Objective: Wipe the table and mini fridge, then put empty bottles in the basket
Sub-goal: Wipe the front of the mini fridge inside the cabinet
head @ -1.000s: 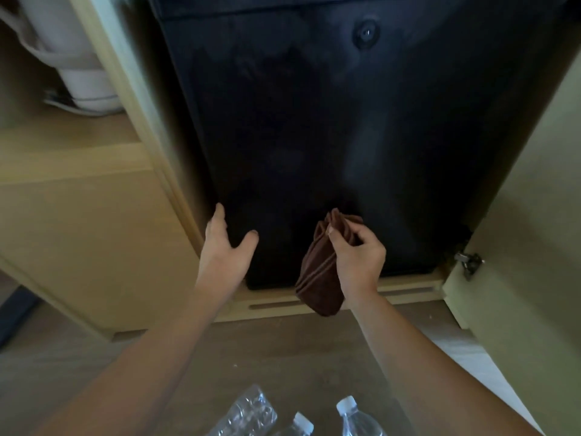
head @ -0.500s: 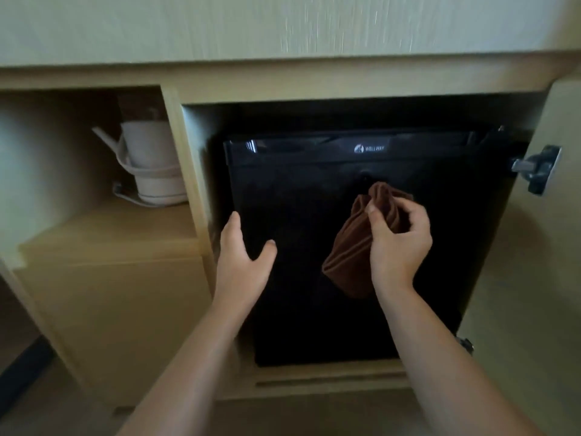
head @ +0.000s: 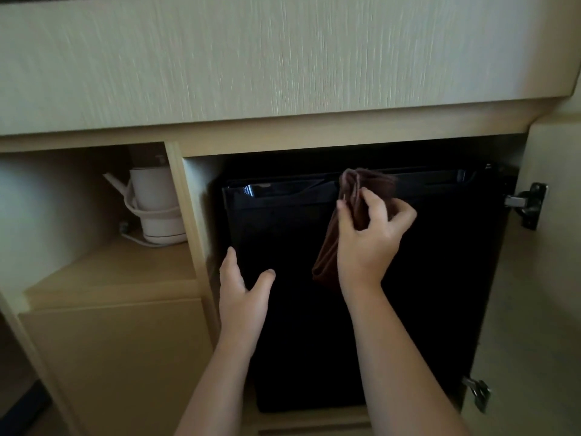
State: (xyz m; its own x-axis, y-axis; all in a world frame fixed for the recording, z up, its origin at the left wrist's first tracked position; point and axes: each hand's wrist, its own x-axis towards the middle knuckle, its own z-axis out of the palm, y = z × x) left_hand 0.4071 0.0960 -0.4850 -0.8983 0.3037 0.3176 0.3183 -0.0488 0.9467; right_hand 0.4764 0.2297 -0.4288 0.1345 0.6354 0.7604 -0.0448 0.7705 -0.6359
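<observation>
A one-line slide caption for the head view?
Right hand holds a brown cloth at the top of the mini fridge; left hand open beside it.

The right hand (head: 367, 243) has lifted the brown cloth (head: 328, 253) to the mini fridge (head: 434, 278) top edge. The left hand (head: 242, 297) rose alongside.

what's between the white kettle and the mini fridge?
One upright wooden cabinet divider stands between the kettle and the mini fridge; nothing else there. Shown in the head view.
</observation>
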